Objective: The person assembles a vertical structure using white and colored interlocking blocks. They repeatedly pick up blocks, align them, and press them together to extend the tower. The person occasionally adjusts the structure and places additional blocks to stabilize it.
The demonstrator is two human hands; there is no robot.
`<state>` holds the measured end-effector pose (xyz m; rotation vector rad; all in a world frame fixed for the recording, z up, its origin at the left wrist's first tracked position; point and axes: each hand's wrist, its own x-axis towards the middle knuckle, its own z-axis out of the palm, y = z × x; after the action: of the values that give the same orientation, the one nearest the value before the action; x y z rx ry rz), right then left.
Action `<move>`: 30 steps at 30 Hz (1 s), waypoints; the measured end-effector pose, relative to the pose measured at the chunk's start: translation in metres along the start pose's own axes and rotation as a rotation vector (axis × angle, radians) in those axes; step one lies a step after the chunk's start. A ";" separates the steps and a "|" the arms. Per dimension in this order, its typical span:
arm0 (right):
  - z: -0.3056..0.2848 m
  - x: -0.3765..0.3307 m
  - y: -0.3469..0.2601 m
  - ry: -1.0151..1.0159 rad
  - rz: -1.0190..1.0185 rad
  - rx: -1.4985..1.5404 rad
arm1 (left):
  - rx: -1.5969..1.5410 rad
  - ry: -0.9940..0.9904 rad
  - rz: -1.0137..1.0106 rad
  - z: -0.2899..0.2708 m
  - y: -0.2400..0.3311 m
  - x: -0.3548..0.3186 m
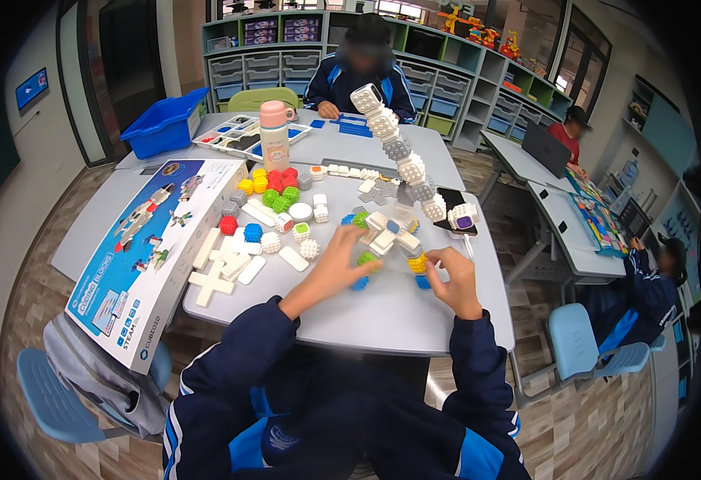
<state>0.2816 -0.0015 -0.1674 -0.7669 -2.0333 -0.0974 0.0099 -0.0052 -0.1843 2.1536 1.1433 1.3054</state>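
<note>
A model of studded blocks stands before me, with coloured feet round a white crosspiece (pixel 392 234) and a tall curved arm of white and grey cubes (pixel 411 170). My right hand (pixel 456 282) has its thumb and forefinger on a yellow block (pixel 417 264), which sits above a blue block (pixel 423 282) at the model's right front foot. My left hand (pixel 330 268) is at the left front foot, fingers and thumb apart, close to a green block (pixel 369 259). Beneath that hand a blue block (pixel 358 283) shows in part.
Loose red blocks (pixel 288 175), white flat pieces (pixel 209 249) and other cubes lie left of the model. A pink-capped bottle (pixel 274 144), a sorting tray (pixel 230 138) and a blue bin (pixel 162 124) stand beyond. A large box (pixel 146 240) leans leftward. A person (pixel 360 76) sits opposite.
</note>
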 end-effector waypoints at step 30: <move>0.106 0.024 0.106 -0.057 0.437 0.061 | 0.187 0.127 -0.046 0.037 -0.116 0.077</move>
<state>0.2527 0.1331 -0.2321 -1.1656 -1.8658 0.2375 0.0082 0.1285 -0.2367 2.1845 1.4073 1.3807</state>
